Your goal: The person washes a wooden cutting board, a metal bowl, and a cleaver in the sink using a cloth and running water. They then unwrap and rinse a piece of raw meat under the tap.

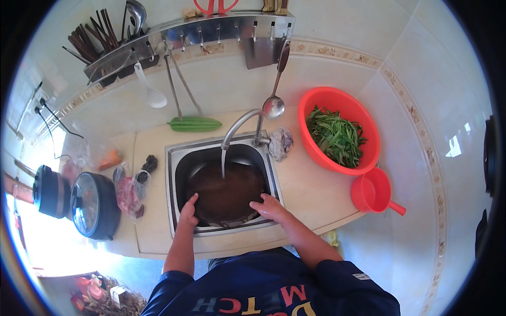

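Note:
A thick, round, dark brown board [225, 197], which looks like a wooden chopping block, fills most of the stainless steel sink [170, 189]. It looks wet, and its near edge shows pale worn patches. My left hand [189, 211] grips its left rim, thumb on top. On the right rim is my right hand [269, 207], its thumb also on the upper face. The fingers of both hands are hidden below the rim. Water runs from the curved metal faucet [241, 124] onto the board's far part.
Right of the sink stand a red basin [306, 134] of leafy greens [336, 138], a red dipper [371, 191] and a crumpled cloth [280, 144]. A loofah gourd [195, 123] lies behind. Leftward are bagged meat [129, 195], steel scourers [148, 166] and a lidded electric pot [97, 205]. Utensils hang from a rack [189, 29].

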A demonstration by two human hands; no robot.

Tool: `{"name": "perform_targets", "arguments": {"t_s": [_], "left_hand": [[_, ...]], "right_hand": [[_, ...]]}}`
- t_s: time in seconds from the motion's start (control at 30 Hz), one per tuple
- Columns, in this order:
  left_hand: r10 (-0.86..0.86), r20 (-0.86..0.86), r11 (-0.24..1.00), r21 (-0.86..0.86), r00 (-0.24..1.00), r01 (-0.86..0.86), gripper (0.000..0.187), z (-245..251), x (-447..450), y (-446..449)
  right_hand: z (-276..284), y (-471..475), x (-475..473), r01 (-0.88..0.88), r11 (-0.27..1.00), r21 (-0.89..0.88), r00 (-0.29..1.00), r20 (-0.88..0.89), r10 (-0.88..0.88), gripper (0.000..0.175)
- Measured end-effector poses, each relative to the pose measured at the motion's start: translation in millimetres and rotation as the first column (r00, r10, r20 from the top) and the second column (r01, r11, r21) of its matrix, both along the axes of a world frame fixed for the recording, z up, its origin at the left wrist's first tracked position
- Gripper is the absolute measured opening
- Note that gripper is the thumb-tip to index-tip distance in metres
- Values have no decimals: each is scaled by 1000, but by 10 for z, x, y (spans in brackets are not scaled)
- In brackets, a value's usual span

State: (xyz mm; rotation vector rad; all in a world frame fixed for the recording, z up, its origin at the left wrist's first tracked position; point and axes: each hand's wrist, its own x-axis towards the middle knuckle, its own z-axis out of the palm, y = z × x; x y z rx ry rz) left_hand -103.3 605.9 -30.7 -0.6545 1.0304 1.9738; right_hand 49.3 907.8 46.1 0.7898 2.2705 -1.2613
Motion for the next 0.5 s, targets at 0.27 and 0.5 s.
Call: {"name": "perform_targets", "arguments": {"t_s": [0.27,0.5], "left_hand": [[180,-196,953,-208,964,-220,56,381,222,125],[123,-327,886,-390,937,-252,58,1179,321,201]], "right_hand": [[195,-213,-248,31,997,68,992,117,-39,100],[-595,-141,-685,402,838,-369,916,164,-367,87]]}}
